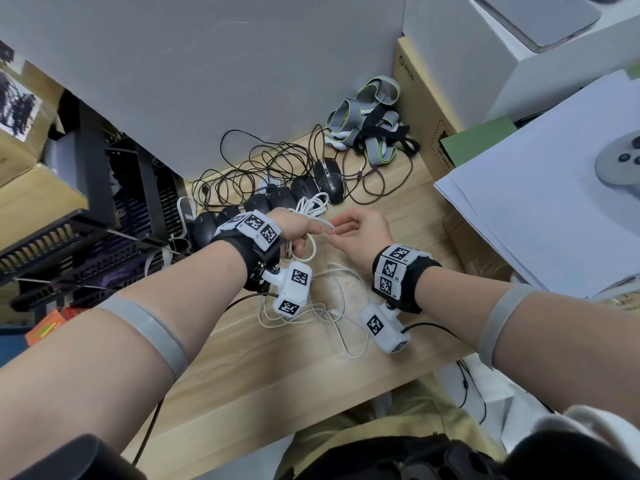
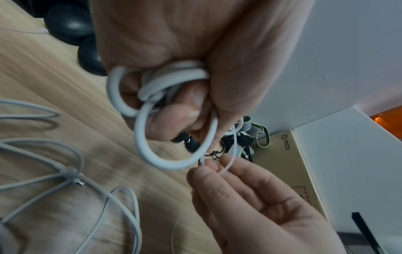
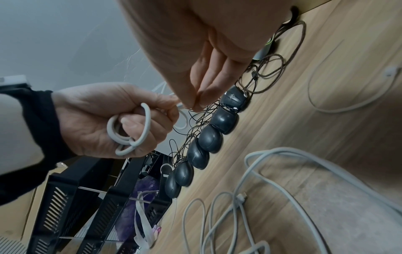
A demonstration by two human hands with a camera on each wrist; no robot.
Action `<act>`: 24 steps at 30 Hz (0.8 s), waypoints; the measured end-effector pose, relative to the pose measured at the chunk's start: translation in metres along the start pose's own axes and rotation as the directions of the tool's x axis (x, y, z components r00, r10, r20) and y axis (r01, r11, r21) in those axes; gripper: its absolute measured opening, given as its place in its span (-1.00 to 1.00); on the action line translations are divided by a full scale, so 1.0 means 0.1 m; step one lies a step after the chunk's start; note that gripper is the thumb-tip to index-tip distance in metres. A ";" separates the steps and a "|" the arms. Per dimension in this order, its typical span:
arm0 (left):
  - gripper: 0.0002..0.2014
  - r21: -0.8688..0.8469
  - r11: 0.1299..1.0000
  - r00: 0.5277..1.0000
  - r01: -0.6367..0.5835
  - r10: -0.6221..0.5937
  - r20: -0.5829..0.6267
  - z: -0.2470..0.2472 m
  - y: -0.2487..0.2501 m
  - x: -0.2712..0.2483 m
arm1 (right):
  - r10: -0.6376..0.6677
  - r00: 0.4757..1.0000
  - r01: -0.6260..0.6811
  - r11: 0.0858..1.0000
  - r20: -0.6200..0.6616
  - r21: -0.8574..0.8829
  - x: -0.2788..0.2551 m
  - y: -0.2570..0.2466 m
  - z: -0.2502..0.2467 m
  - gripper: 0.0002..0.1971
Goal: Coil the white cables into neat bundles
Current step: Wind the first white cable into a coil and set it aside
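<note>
My left hand [image 1: 298,232] grips a small coil of white cable [image 1: 313,202] above the wooden table; the loops [image 2: 174,165] hang round its curled fingers [image 2: 185,110]. My right hand [image 1: 337,228] meets it from the right and pinches a strand of the same cable [image 2: 227,167] between thumb and forefinger [image 2: 202,171]. From the right wrist, the coil [image 3: 145,120] shows in the left hand [image 3: 121,120], with the right fingertips [image 3: 196,103] touching beside it. More loose white cables [image 1: 332,306] lie tangled on the table below both wrists.
A row of black mice [image 1: 277,199] with tangled black cords [image 1: 256,164] lies just behind the hands. Grey straps [image 1: 374,123] and a cardboard box [image 1: 422,109] stand at the back right. A paper stack [image 1: 540,209] lies right, black trays [image 1: 86,220] left.
</note>
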State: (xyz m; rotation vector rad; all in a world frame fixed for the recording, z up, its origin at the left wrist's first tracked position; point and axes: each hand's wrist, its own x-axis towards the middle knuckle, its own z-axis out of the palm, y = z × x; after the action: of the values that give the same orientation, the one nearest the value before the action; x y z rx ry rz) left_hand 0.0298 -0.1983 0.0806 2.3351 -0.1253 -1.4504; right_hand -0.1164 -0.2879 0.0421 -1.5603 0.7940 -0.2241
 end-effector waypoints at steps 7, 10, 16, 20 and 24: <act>-0.61 -0.066 0.998 0.998 0.019 -0.015 0.057 0.00 -0.02 0.04 | 0.046 0.999 -0.045 0.998 -0.007 0.043 0.02 0.03 0.01 -0.75; -0.24 -0.080 0.996 0.996 0.030 -0.023 0.082 -0.01 -0.03 0.08 | 0.050 0.999 -0.049 0.996 0.000 0.078 0.02 0.02 0.02 -0.76; -0.05 -0.055 0.998 0.993 0.018 -0.012 0.118 -0.03 -0.02 0.12 | 0.064 0.998 -0.062 0.989 -0.005 0.136 0.04 0.00 0.04 -0.73; -0.21 -0.075 0.996 0.992 0.037 -0.028 0.124 -0.04 -0.06 0.21 | 0.062 0.998 -0.061 0.990 -0.004 0.129 0.04 -0.01 0.02 -0.74; -0.40 -0.108 0.992 0.990 0.061 -0.046 0.133 -0.06 -0.10 0.31 | 0.061 0.998 -0.061 0.988 0.002 0.143 0.03 -0.01 -0.01 -0.71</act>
State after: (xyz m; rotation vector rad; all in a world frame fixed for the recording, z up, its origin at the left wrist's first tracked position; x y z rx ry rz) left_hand 0.0477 -0.1956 0.0530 2.1700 -0.0155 -1.5931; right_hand -0.1140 -0.2902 0.0421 -1.3995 0.8086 -0.2327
